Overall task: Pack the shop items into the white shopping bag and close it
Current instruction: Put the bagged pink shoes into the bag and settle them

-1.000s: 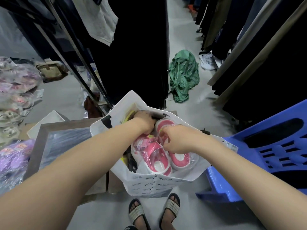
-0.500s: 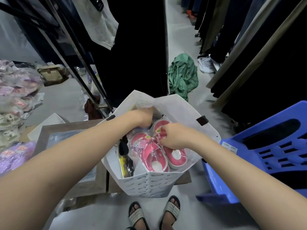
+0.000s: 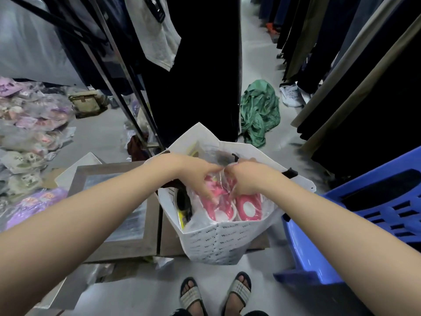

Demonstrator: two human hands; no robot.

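Note:
The white shopping bag (image 3: 218, 245) with small black print stands open on the floor in front of my feet. Inside lie pink and white slippers (image 3: 249, 207) wrapped in clear plastic, with a black and yellow item (image 3: 183, 207) along the bag's left side. My left hand (image 3: 200, 176) and my right hand (image 3: 245, 179) are both inside the bag's mouth, close together, fingers curled on the clear plastic over the slippers. A black handle tab (image 3: 290, 173) shows on the bag's right rim.
A grey framed panel (image 3: 118, 206) lies left of the bag. A blue plastic chair (image 3: 364, 224) stands close on the right. Packaged slippers (image 3: 29, 137) are piled at far left. Dark clothes hang on racks ahead and right, with a green cloth (image 3: 259, 112) on the floor.
Both hands have drawn together over the slippers inside the bag. The bag's far side has risen and its mouth has opened wider.

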